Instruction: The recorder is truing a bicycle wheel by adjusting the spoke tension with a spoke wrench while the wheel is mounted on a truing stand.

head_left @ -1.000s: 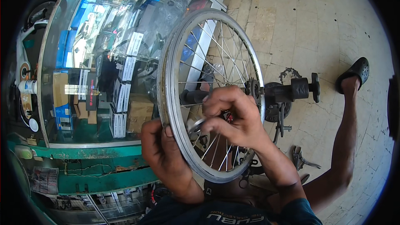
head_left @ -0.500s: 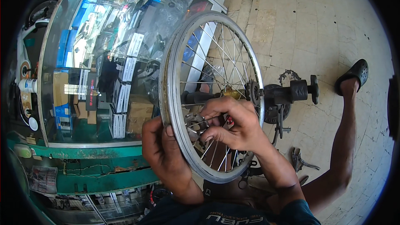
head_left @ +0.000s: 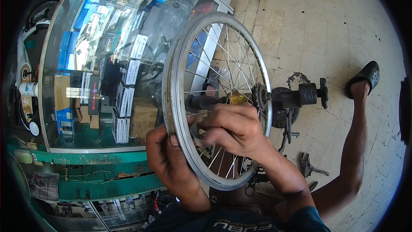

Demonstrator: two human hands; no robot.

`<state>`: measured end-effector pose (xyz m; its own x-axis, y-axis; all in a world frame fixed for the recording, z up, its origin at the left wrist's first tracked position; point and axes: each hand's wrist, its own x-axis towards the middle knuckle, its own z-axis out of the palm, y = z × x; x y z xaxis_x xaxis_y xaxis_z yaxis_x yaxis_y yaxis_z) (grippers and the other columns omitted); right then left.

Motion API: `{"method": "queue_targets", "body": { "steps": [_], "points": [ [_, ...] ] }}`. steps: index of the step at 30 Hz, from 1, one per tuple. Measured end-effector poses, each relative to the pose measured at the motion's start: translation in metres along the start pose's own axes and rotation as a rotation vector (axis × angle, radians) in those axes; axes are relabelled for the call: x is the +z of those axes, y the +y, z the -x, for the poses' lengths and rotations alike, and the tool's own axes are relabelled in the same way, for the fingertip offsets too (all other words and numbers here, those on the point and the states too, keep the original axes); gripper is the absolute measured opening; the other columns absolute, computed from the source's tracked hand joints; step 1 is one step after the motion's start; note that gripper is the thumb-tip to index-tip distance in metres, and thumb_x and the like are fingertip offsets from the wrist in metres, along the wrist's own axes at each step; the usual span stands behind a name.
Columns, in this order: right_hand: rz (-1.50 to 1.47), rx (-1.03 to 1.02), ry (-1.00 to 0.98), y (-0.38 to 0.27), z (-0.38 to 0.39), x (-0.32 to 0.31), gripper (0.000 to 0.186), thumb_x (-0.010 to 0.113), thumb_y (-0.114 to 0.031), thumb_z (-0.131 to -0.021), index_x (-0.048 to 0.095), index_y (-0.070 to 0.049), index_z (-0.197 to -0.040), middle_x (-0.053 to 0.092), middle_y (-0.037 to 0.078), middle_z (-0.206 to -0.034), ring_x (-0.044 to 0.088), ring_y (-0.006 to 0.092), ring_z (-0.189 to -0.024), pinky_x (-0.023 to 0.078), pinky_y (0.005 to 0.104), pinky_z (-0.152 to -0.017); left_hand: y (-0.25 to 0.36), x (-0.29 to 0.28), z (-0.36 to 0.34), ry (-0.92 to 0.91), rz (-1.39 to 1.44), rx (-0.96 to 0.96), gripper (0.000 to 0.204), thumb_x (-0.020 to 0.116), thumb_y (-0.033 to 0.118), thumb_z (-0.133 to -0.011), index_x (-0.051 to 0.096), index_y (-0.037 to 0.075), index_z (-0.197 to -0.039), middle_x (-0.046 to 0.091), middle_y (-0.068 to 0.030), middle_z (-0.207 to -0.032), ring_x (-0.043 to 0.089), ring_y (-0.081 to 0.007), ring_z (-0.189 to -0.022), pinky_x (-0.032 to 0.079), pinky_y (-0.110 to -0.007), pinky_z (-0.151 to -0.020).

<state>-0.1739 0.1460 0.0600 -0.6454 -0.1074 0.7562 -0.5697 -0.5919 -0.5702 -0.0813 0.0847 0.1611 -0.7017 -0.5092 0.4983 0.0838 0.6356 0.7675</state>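
A spoked bicycle wheel (head_left: 173, 75) stands upright in front of me, its bare silver rim facing left. Its gold hub (head_left: 238, 98) and sprocket (head_left: 260, 96) sit in a dark clamp stand (head_left: 296, 94). My left hand (head_left: 174, 165) is closed at the near left of the rim, thumb pressed on it and fingers curled beside it. Inside the wheel, among the spokes near the rim, my right hand (head_left: 236, 126) is closed on a round, notched metal spoke wrench (head_left: 196, 131). The fingers hide most of the wrench, and the hand is slightly blurred.
A glass display case (head_left: 90, 149) with boxed parts stands at left on a green ledge (head_left: 98, 157). Pliers (head_left: 307, 165) lie on the tiled floor at right, below a chainring (head_left: 298, 77). My leg (head_left: 354, 146) in a dark clog (head_left: 365, 77) stretches along the right.
My right hand has turned over with the spoke wrench, its back now more toward me and the wrench more hidden. The wheel and my left hand stay nearly in place.
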Motion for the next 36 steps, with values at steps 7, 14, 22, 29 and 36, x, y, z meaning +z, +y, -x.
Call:
{"method": "queue_targets", "body": {
  "steps": [7, 14, 22, 29, 36],
  "points": [
    [-0.301, 0.192, 0.179, -0.010, 0.005, 0.006, 0.025, 0.084, -0.012, -0.081, 0.064, 0.000, -0.089, 0.065, 0.006, -0.074, 0.053, 0.0152, -0.058, 0.048, 0.0286, -0.057, -0.004, -0.021, -0.001, -0.064, -0.024, -0.028, 0.020, 0.056, 0.019, -0.103, 0.057, 0.001, -0.111, 0.067, -0.0083, -0.089, 0.059, -0.0128, -0.074, 0.047, -0.026, -0.071],
    [-0.197, 0.146, 0.091, -0.002, 0.006, -0.001, 0.031, 0.089, -0.011, -0.074, 0.066, 0.002, -0.089, 0.067, 0.006, -0.078, 0.054, 0.0128, -0.060, 0.047, 0.0261, -0.058, -0.008, -0.012, -0.002, -0.038, -0.069, 0.083, 0.020, 0.057, 0.019, -0.103, 0.057, 0.001, -0.111, 0.064, -0.0056, -0.082, 0.058, -0.0109, -0.069, 0.047, -0.026, -0.066],
    [-0.414, 0.270, 0.212, -0.009, 0.007, 0.006, 0.031, 0.090, -0.007, -0.071, 0.068, 0.001, -0.091, 0.068, 0.005, -0.073, 0.056, 0.0107, -0.060, 0.043, 0.0227, -0.055, 0.001, -0.016, 0.000, -0.068, -0.065, -0.006, 0.022, 0.056, 0.019, -0.103, 0.056, 0.000, -0.114, 0.064, -0.0058, -0.083, 0.054, -0.0099, -0.067, 0.045, -0.025, -0.064],
    [-0.241, 0.168, 0.068, -0.004, 0.002, -0.003, 0.030, 0.090, -0.010, -0.072, 0.069, 0.000, -0.091, 0.067, 0.004, -0.075, 0.053, 0.0097, -0.058, 0.040, 0.0227, -0.053, -0.005, -0.013, 0.002, -0.031, -0.067, 0.054, 0.020, 0.058, 0.018, -0.103, 0.057, 0.000, -0.112, 0.063, -0.0054, -0.083, 0.052, -0.0093, -0.067, 0.043, -0.025, -0.064],
    [-0.489, 0.258, 0.314, -0.009, 0.009, 0.014, 0.022, 0.086, -0.010, -0.079, 0.068, -0.002, -0.089, 0.070, 0.005, -0.078, 0.051, 0.0110, -0.057, 0.041, 0.0224, -0.052, -0.003, -0.017, 0.000, -0.017, -0.070, 0.006, 0.017, 0.057, 0.016, -0.103, 0.058, 0.000, -0.108, 0.062, -0.0046, -0.082, 0.050, -0.0087, -0.066, 0.042, -0.025, -0.063]
  ]
}}
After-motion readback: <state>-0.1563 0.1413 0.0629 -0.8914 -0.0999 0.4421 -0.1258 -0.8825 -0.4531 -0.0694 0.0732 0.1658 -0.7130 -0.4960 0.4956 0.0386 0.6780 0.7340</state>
